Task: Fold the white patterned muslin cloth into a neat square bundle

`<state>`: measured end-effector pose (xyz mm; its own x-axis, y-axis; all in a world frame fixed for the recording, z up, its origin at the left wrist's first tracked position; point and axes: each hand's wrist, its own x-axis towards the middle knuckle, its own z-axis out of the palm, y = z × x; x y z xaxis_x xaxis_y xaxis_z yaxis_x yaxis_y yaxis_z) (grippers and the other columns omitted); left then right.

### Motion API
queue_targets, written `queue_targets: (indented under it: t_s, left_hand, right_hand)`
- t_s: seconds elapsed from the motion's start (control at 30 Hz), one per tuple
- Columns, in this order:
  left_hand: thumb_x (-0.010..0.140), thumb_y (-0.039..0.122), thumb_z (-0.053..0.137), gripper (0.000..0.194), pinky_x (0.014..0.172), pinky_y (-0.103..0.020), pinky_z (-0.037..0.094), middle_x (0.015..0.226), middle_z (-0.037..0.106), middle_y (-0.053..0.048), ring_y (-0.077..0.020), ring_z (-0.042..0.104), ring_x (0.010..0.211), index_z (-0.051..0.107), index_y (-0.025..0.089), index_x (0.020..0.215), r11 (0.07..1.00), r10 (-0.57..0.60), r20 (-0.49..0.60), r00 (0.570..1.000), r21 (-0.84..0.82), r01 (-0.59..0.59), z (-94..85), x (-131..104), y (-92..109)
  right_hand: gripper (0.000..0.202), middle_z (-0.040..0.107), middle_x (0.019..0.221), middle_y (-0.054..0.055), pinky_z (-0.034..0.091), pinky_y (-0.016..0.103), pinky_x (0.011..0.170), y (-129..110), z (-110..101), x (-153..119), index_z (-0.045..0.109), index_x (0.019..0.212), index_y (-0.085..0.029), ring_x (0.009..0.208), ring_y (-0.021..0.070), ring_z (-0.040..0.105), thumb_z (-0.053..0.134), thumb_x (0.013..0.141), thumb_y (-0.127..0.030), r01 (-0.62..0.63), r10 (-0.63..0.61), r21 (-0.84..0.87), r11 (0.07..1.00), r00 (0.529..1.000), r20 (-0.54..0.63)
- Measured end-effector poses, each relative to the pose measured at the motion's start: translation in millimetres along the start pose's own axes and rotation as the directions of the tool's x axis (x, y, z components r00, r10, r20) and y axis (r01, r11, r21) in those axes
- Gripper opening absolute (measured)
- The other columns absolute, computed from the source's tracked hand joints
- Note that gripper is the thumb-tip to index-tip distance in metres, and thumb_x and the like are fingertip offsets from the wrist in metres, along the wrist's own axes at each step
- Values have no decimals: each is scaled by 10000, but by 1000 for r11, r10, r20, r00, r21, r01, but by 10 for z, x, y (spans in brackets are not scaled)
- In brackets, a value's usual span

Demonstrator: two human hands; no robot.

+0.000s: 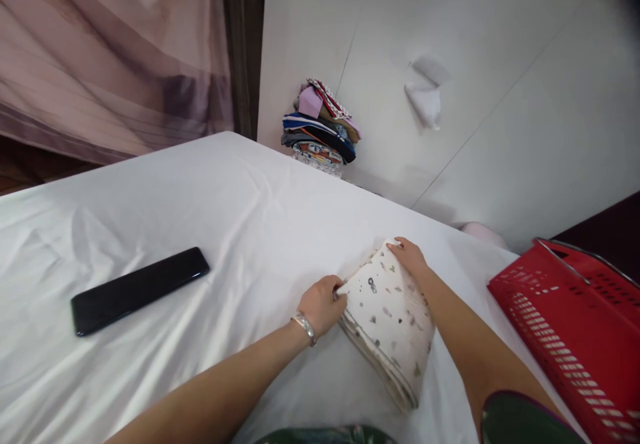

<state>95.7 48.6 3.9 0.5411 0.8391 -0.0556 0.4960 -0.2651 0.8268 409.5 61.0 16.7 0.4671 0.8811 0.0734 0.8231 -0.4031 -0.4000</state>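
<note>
A white cloth (387, 317) with small printed figures lies folded in several layers on the white bed sheet (260, 231). My left hand (323, 304), with a silver bracelet at the wrist, pinches its far left corner. At the far right corner, my right hand (407, 256) grips the edge between thumb and fingers. The near end of the cloth hangs a little loose, and its layers show along the left side. What kind of cloth item it is, I cannot tell.
A black oblong object (140, 291) lies on the sheet to the left. The red plastic basket (575, 324) stands at the right. Beyond the bed's far edge is a stack of folded clothes (320, 127) against the white wall (480, 44). A pinkish curtain (115, 51) hangs at the upper left.
</note>
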Motion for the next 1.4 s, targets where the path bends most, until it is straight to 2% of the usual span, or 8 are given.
queue_targets:
  t_s: [0.17,0.27,0.33,0.6,0.93,1.1,1.27,1.4]
  left_hand:
    - [733,246,486,214,609,-245,375,775,634,-7,-156,573,697,597,224,914,997,9,8,1000,79,-10,-24,-6,4]
    - [738,247,480,215,615,-244,375,777,634,-4,-153,575,699,593,224,919,996,6,15,1000,92,-8,-29,-14,18]
    - [742,250,476,213,615,-243,374,786,634,-5,-152,574,698,589,222,921,995,13,16,1000,98,-15,-26,-19,24]
    - [764,264,475,216,621,-233,371,822,629,-12,-144,570,709,569,212,952,989,75,1,997,126,-75,0,-18,-15]
    - [799,292,426,228,664,-258,406,832,626,-13,-157,584,728,542,213,979,981,112,32,993,155,-116,-21,25,-57]
    - [808,376,393,275,669,-268,430,836,633,-9,-166,599,729,527,227,996,979,116,73,991,161,-126,-18,102,-139]
    - [786,468,382,337,649,-269,437,774,636,5,-175,606,687,524,239,989,981,79,112,991,170,-98,-23,166,-187]
    - [762,506,392,370,650,-258,440,774,644,9,-178,613,691,518,245,993,984,81,117,990,152,-98,-14,191,-215]
  right_hand:
    - [340,564,1149,77,324,359,959,-201,1,-217,589,1084,-192,1100,202,460,438,791,-274,270,-270,-7,963,959,-82]
    - [353,622,1035,51,361,354,912,-332,2,-323,633,980,-212,1009,183,512,403,733,-108,518,-517,11,855,853,67]
    - [411,634,1005,34,351,355,901,-401,-21,-339,641,959,-229,983,181,520,407,673,-51,598,-583,-14,801,785,209]
    - [265,612,913,67,300,357,861,-641,-173,-130,647,832,-207,961,233,487,529,607,-132,682,-503,-287,672,706,499]
    - [235,627,890,52,298,333,851,-708,-215,-54,617,824,-202,928,217,515,560,601,-160,731,-504,-269,627,644,575]
    - [179,637,866,43,324,322,846,-768,-204,13,592,780,-197,913,202,527,534,623,-132,700,-475,-296,650,678,561]
    - [184,627,983,53,337,364,877,-797,-2,-41,594,855,-202,953,210,530,489,708,-168,629,-419,-347,695,747,516]
    - [258,588,1102,81,201,473,1000,-761,133,-165,590,961,-196,1107,243,448,512,715,-206,578,-456,-376,725,811,367]
